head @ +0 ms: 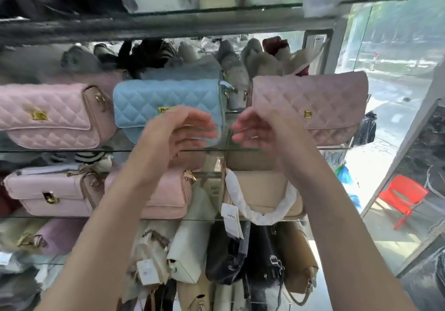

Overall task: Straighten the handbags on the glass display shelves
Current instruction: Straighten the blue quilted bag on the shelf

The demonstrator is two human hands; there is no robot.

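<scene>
Fingers on the left hand are loosely spread and a little curved, holding nothing. Same deal with the right hand. Both are kinda blurry, palms facing each other with a small gap between the tips. They hover in front of the blue bag's lower right corner; can't tell if the left one actually touches it.

Blue bag sits upright on a glass shelf, gold clasp facing out. Left of it is a pink bag, and right of it, across a gap, a dusty-rose bag. Behind it is a jumble of grey and black stuff, too blurry to name.

Below the blue bag is another shelf with more pink bags and a beige bag, which has a white-wrapped handle and a paper tag. Further down, bags hang packed together. Far right of the blue bag there's shop-window glass with a red chair and a bright street outside.
</scene>
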